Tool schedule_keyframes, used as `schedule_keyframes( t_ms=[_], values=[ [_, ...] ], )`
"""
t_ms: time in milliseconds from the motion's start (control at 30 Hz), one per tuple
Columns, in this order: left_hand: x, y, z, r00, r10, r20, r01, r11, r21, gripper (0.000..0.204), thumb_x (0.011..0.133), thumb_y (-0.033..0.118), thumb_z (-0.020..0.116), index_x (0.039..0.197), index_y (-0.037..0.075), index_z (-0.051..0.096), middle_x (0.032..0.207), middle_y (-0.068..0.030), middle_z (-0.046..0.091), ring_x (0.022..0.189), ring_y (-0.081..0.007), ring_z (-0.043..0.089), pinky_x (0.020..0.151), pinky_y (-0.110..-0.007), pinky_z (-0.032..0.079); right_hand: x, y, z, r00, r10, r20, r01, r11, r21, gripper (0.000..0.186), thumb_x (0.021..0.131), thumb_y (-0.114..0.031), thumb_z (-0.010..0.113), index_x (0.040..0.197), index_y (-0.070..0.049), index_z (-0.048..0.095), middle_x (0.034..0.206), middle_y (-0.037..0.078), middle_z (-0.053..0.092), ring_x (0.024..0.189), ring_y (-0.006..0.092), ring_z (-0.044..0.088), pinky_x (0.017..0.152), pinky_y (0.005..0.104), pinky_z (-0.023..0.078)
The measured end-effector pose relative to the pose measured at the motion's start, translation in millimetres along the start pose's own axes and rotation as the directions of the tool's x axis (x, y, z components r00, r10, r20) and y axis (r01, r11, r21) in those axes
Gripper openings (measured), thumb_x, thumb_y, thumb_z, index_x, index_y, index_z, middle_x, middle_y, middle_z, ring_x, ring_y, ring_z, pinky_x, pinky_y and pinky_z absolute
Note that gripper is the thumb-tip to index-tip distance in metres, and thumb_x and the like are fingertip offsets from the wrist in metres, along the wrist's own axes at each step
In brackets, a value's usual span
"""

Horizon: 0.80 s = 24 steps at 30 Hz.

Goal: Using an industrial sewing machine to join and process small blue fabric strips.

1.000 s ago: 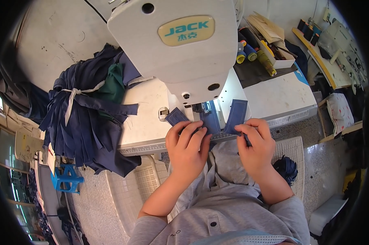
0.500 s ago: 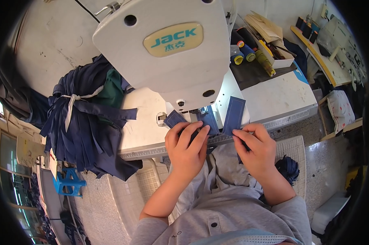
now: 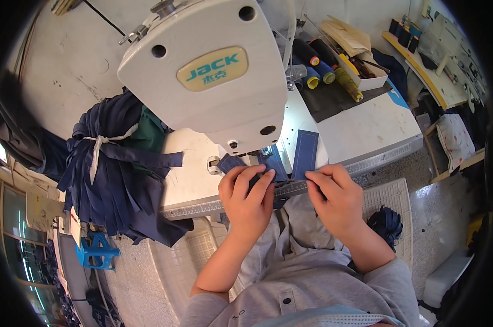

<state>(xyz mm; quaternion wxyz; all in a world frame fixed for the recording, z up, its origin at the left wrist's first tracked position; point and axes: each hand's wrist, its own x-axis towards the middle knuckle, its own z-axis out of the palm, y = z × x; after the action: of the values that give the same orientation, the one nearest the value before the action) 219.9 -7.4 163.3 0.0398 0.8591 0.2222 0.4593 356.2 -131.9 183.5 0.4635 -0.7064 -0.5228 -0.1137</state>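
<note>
A white sewing machine head [image 3: 203,109] hangs over the bed. Blue fabric in the middle [image 3: 274,166] lies by the presser foot [image 3: 264,152], partly hidden by my fingers. My left hand [image 3: 254,177] has curved fingers pressed onto this fabric, beside a slanted blue piece [image 3: 229,162] on the left. My right hand [image 3: 315,180] pinches the lower end of an upright blue stitched strip [image 3: 305,150] on the right.
A tied bundle of navy strips [image 3: 99,169] lies on the tabletop's left [image 3: 175,193]. Thread cones [image 3: 325,73] and a white box [image 3: 371,79] sit at the back right. A plastic crate [image 3: 391,199], navy cloth bundle [image 3: 385,226] and blue stool [image 3: 96,248] are below.
The view has shifted, putting the machine head farther left in the picture. My right hand and its strip sit slightly farther left; both hands keep much the same grip.
</note>
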Motion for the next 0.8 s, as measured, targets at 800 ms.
schedule_keyframes(
  t_ms=[800],
  values=[
    [-4, -4, -8, 0.998, 0.069, 0.011, -0.068, 0.994, -0.081, 0.034, 0.064, -0.011, 0.07, 0.095, 0.005, 0.068, 0.102, -0.0049, 0.069, 0.097, -0.0281, 0.062, 0.085, -0.036, 0.047, 17, -3, 30, 0.982, -0.154, 0.111, 0.148, 0.987, 0.064, 0.016, 0.079, -0.01, 0.074, 0.095, -0.009, 0.072, 0.106, -0.001, 0.065, 0.064, 0.0168, 0.066, 0.055, 0.0296, 0.052]
  ],
)
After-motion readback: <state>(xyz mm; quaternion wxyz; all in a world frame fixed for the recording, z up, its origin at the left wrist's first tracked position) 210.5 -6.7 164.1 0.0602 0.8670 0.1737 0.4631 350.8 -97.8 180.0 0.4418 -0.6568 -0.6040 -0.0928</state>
